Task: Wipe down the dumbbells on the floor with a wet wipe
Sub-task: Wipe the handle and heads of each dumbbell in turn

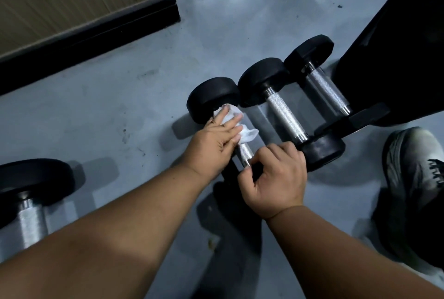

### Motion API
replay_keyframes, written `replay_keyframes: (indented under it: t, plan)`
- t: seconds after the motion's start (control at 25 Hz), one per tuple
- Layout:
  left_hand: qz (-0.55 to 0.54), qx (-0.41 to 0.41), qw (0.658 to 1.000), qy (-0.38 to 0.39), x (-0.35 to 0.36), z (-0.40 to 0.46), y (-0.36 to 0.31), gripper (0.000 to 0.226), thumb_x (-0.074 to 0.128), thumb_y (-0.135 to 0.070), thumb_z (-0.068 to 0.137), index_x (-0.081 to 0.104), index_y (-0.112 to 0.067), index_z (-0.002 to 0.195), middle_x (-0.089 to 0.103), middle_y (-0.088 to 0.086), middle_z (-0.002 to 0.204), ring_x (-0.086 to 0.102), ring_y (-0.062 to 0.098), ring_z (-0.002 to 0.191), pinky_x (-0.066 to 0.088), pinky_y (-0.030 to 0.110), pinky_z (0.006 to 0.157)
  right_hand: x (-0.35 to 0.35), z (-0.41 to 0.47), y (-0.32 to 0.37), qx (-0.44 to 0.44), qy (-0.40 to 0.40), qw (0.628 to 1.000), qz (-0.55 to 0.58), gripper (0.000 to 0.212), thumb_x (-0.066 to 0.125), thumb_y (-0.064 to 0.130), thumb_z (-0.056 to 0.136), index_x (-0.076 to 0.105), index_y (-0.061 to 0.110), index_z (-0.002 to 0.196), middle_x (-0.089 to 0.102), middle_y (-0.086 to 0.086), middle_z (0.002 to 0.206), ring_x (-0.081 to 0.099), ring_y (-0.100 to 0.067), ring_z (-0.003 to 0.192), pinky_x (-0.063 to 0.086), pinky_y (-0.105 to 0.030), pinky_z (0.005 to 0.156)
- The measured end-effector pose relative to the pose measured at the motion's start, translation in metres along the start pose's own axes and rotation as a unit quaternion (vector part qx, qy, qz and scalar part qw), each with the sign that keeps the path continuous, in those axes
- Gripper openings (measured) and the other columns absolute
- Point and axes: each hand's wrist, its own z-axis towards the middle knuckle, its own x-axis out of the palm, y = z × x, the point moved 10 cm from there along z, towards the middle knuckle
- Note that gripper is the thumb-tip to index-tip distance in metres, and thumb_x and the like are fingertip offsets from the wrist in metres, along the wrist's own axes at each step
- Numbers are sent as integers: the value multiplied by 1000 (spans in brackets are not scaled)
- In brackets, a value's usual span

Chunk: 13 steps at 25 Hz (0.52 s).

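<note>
Dumbbells lay in a row on the grey floor (pixel 120 97), three side by side and touching or nearly so, with a fourth dumbbell (pixel 28 200) well apart at the lower left edge of view. The nearest dumbbell of the row (pixel 213 99) was under attention. The left hand (pixel 213 145) pressed a crumpled white wet wipe (pixel 247 134) over the far part of its knurled steel handle (pixel 245 154), fingers laid over the wipe and curling round the bar, close against the black far head. The right hand (pixel 276 178) gripped the near end of the same dumbbell, fingers curled over the near head, which was largely hidden beneath it; the thumb lay at the handle's near collar. The middle dumbbell (pixel 286 111) and the hex-headed dumbbell (pixel 322 82) showed no wipe on them; whether they had been cleaned could not be told. A dark bench base (pixel 396 46) stood just beyond the row, and a grey shoe (pixel 413 178) was planted at the right. Judgement: the dumbbell is heavy and rigid, its round heads liable to roll, so steadying at a head is sound; the knurling should drag at the soft, thin wipe, which may tear or bunch.
</note>
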Motion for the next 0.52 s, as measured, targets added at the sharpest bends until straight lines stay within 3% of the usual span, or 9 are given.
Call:
replay_keyframes:
  t: [0.28, 0.4, 0.52]
  plan:
    - [30, 19, 999, 39, 5, -18, -26, 31, 57, -23, 93, 78, -7, 111, 70, 2, 126, 55, 22, 132, 37, 22, 113, 1, 0, 0, 2, 2, 1000, -4, 19, 61, 34, 71, 56, 17, 63, 52, 4, 63, 49, -25, 73, 36, -38, 67]
    - [123, 132, 981, 70, -10, -21, -47, 30, 55, -17, 89, 80, -7, 101, 74, 4, 117, 71, 28, 109, 54, 30, 96, 5, 1, -3, 8, 25, 1000, -15, 24, 60, 39, 71, 57, 17, 63, 54, 4, 63, 50, -25, 73, 37, -38, 68]
    - [166, 223, 955, 105, -47, -27, -55, 35, 48, -17, 89, 79, -6, 101, 74, 6, 117, 73, 27, 103, 61, 43, 86, 9, 3, -9, 20, 60, 997, -33, 27, 56, 44, 73, 55, 19, 63, 54, 5, 64, 51, -26, 74, 36, -38, 70]
